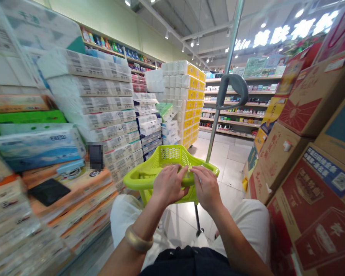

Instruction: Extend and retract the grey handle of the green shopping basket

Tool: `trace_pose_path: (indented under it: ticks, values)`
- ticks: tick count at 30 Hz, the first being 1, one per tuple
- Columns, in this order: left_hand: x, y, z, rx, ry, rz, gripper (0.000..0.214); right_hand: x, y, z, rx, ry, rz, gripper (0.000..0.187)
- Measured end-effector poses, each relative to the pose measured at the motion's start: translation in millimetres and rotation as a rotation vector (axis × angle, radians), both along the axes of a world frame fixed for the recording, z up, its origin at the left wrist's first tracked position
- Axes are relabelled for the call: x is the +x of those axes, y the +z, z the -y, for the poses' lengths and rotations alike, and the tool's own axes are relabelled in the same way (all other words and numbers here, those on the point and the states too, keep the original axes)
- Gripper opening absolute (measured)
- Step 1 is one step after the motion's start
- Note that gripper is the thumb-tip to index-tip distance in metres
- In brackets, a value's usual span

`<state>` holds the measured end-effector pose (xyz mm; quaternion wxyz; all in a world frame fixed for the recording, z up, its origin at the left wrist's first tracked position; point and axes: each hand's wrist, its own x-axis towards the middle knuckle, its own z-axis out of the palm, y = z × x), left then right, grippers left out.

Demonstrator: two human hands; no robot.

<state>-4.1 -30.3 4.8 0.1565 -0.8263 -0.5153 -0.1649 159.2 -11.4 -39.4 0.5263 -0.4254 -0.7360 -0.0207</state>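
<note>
A lime-green shopping basket [163,157] on wheels stands in the aisle just in front of me, with a tall metal pull handle [222,96] rising from its right side. My left hand [169,184] rests on the basket's near rim with its fingers curled over the edge. My right hand [206,187] lies next to it on the same rim, fingers bent, fingertips meeting those of the left hand. A gold bangle [138,240] sits on my left forearm. Whether anything small is held between the fingers is hidden.
Stacked packs of tissue and toilet paper [92,99] fill the shelves on the left. Red and brown cardboard boxes [307,161] are piled high on the right. A yellow-and-white paper-roll tower [186,99] stands ahead, with product shelves [235,115] behind and tiled floor between.
</note>
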Motion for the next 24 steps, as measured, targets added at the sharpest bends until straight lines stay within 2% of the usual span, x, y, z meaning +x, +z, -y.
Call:
trace_pose_path:
  ticks: [2,7,13,15,20,24]
  values:
    - [0,-0.4,0,-0.006,0.002,0.005,0.062,4,0.4,-3,-0.004,-0.018,-0.024,0.029]
    - [-1,-0.6,-1,-0.03,0.005,0.005,0.065,18,0.5,-11,-0.01,-0.17,-0.107,0.03]
    - [0,0.7,0,-0.017,-0.002,0.005,0.062,-2,0.4,1,-0.004,-0.002,0.007,0.031]
    - [0,0.4,0,-0.02,-0.004,0.006,0.063,1,0.8,-1,-0.008,-0.011,-0.015,0.031]
    - [0,-0.8,0,-0.027,0.001,0.008,0.065,17,1.6,-8,-0.025,-0.14,-0.106,0.031]
    - [3,0.1,0,-0.011,0.001,-0.006,0.062,4,1.0,0,-0.018,-0.05,-0.032,0.031]
